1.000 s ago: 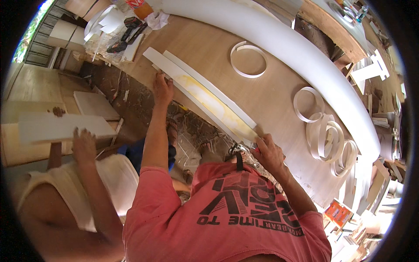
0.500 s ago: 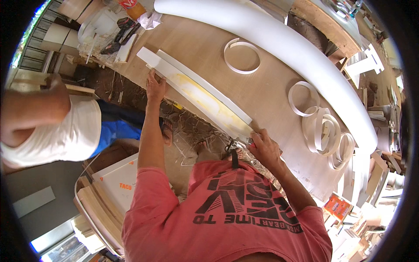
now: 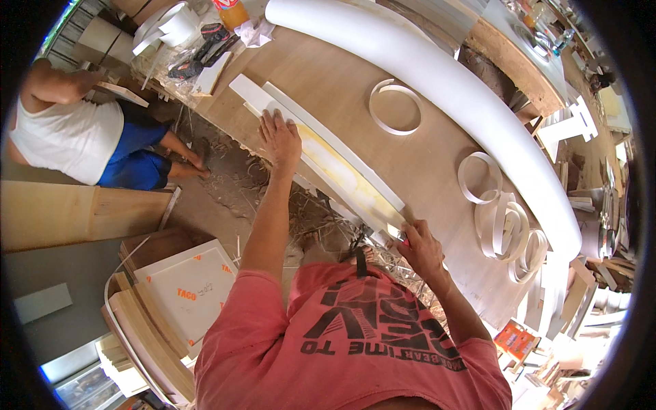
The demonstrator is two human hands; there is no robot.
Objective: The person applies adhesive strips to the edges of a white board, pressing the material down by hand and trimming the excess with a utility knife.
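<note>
White channel-shaped piece (image 3: 342, 174), its long recess streaked with yellow, lies slantwise along the near edge of the worktop (image 3: 321, 68), running from the far left down toward the right. The person's left grip (image 3: 280, 139) rests palm down on its left half, fingers spread flat across the white surface and pinching nothing. At the other end, the right grip (image 3: 421, 249) is curled round a small object with a reddish part (image 3: 404, 241), mostly hidden by the fingers, so I cannot tell what it is. Beyond the piece, one pale strip loop (image 3: 393, 130) lies by itself, and several coiled strips (image 3: 486, 232) overlap farther right. A long, curved white form (image 3: 437, 68) follows the far side. Toward the upper left are a dark power tool (image 3: 213, 39), crumpled white paper (image 3: 255, 33) and a bottle of orange liquid (image 3: 234, 15). At far left stands a co-worker (image 3: 72, 140) in a white top and blue shorts.
</note>
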